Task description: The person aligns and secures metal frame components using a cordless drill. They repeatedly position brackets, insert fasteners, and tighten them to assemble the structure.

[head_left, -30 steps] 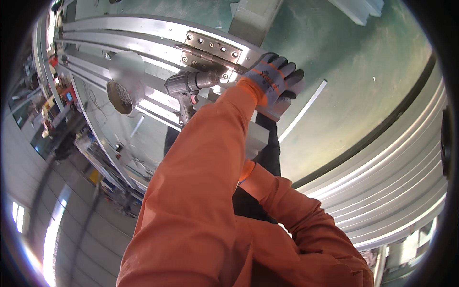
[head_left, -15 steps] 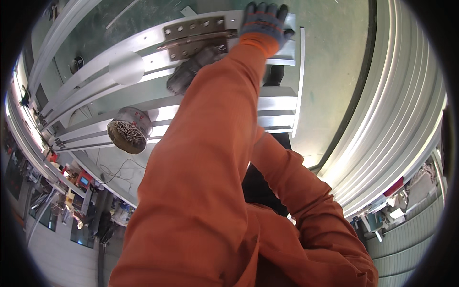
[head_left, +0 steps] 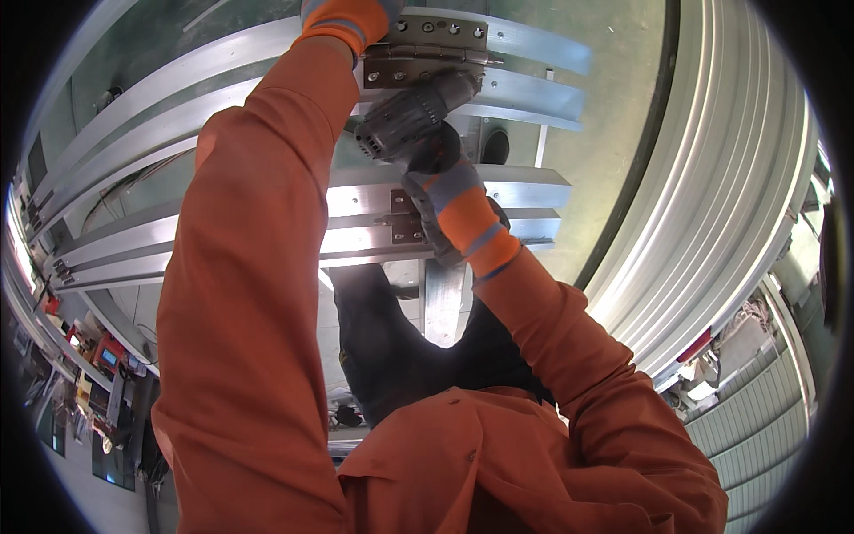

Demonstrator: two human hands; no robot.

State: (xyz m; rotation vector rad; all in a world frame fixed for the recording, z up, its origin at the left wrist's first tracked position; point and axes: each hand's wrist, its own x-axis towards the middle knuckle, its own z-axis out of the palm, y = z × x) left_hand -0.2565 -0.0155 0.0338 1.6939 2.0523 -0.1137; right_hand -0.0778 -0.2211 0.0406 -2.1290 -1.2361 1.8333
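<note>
A large metal hinge (head_left: 427, 53) with screw holes in both leaves lies across a pair of silvery aluminium profiles (head_left: 534, 89) at the top. My right hand (head_left: 449, 169), in a grey-and-orange glove, grips the handle of a dark cordless drill (head_left: 405, 116). The drill's nose is at the right end of the hinge's lower leaf. By the hinge's left end is my gloved left hand (head_left: 351, 20), its fingers cut off by the picture's top edge. A second hinge (head_left: 406, 218) sits on the nearer profiles (head_left: 356, 200), partly behind the drill and right hand.
Long pale profiles (head_left: 712, 169) are stacked along the right side. A dark shoe (head_left: 495, 147) shows between the two frames. Tools and a red device (head_left: 108, 356) stand at the lower left.
My left hand has moved left from the profile right of the hinge to its left end. My right hand, previously hidden, now shows on the drill. The view has shifted; the screw tin is no longer visible.
</note>
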